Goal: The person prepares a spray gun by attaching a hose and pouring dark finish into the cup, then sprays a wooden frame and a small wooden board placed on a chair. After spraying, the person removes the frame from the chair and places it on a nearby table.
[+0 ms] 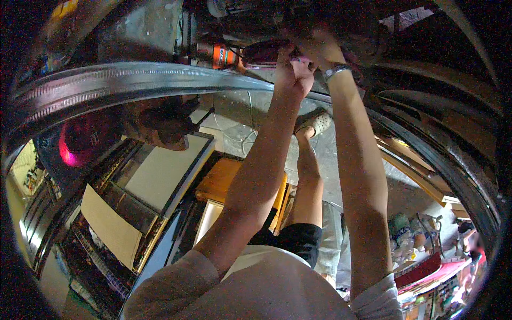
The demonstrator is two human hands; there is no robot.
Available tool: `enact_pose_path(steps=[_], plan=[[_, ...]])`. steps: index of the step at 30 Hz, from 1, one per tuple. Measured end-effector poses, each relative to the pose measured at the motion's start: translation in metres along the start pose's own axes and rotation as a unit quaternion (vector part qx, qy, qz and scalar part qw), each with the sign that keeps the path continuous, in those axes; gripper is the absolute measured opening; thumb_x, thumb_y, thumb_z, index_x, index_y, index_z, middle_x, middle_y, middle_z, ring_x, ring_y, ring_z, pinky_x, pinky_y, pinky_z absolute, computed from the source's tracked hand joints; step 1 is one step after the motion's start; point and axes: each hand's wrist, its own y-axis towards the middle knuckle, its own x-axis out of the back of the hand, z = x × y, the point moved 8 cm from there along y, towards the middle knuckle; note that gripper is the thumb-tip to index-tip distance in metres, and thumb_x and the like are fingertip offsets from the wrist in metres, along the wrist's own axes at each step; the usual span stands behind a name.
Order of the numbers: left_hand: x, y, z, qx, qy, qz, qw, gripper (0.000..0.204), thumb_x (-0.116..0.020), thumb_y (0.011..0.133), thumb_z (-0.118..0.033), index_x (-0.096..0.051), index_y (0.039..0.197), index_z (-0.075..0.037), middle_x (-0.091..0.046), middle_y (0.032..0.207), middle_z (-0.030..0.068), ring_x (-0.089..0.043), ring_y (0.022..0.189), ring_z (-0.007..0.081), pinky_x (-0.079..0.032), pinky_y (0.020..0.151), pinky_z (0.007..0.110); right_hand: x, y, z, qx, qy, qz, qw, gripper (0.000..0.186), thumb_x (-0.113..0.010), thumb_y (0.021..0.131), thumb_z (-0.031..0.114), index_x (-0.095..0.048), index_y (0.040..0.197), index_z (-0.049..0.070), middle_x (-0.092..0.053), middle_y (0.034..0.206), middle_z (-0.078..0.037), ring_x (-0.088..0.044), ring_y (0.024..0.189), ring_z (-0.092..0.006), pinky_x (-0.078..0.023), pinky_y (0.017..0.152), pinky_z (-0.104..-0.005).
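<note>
Both arms stretch away from me over a curved metal rim (144, 77), into a dark hollow. My left hand (295, 72) is closed, with its fingertips at a dark purple-red piece (264, 53) whose kind I cannot make out. Close beside it on the right, my right hand (320, 48) reaches deeper into shadow, and its fingers are too dark to read. A silvery band (337, 70) circles the right wrist. Left of the hands stands an orange container (222, 55) with a printed label, partly behind the purple-red piece.
Below the rim, a cable (249, 117) runs along the grey floor near my foot in a pale clog (317, 122). Framed panels (165, 173) and an orange-brown wooden piece (218, 178) stand at left. Shelves with a red tray (418, 269) and assorted goods lie at lower right.
</note>
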Motion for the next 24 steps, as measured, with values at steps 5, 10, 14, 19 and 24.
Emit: enact_pose_path(steps=[5,10,14,19,24], plan=[[-0.010,-0.051,0.002,0.056,0.067,0.056,0.995,0.059,-0.068,0.090,-0.044,-0.057,0.137,-0.011,-0.060,0.139,0.0087,-0.054,0.129,0.0276,-0.041,0.111,0.046,0.010,-0.073,0.035,0.084,-0.135,-0.231,0.960,0.029,-0.069,0.083,0.022,-0.065,0.106,0.004,-0.067,0.106,-0.020,-0.063,0.103,-0.0409,-0.053,0.087,-0.0504],[0.026,-0.068,-0.007,0.052,0.140,0.021,0.989,0.043,-0.072,0.088,-0.036,-0.064,0.121,-0.009,-0.068,0.119,0.0070,-0.063,0.111,0.0239,-0.047,0.104,0.042,-0.010,-0.181,-0.002,0.126,-0.012,-0.274,0.953,0.014,-0.067,0.088,0.014,-0.062,0.095,0.002,-0.063,0.095,-0.018,-0.059,0.094,-0.0399,-0.049,0.079,-0.0501],[0.063,-0.089,0.001,0.109,0.176,0.001,0.978,0.044,-0.070,0.088,-0.035,-0.063,0.121,-0.007,-0.068,0.117,0.0053,-0.061,0.111,0.0216,-0.043,0.107,0.038,-0.028,-0.261,-0.065,0.070,0.031,-0.281,0.957,0.009,-0.062,0.097,0.007,-0.062,0.091,0.000,-0.062,0.086,-0.019,-0.058,0.077,-0.0391,-0.048,0.069,-0.0443],[0.088,-0.157,0.017,0.122,0.218,0.042,0.967,0.057,-0.064,0.089,-0.017,-0.051,0.142,-0.001,-0.057,0.143,0.0051,-0.051,0.133,0.0211,-0.029,0.121,0.039,-0.013,-0.314,-0.139,-0.090,0.085,-0.327,0.937,0.007,-0.062,0.095,0.004,-0.068,0.093,0.001,-0.070,0.088,-0.016,-0.069,0.082,-0.0311,-0.053,0.073,-0.0379],[0.133,-0.233,0.024,0.210,0.201,-0.043,0.956,0.065,-0.064,0.077,0.007,-0.052,0.140,0.002,-0.063,0.124,0.0178,-0.063,0.115,0.0299,-0.046,0.113,0.048,-0.037,-0.297,-0.156,-0.050,0.205,-0.238,0.948,0.031,-0.054,0.107,0.026,-0.067,0.101,0.000,-0.074,0.092,-0.020,-0.073,0.085,-0.0276,-0.054,0.073,-0.0378]])
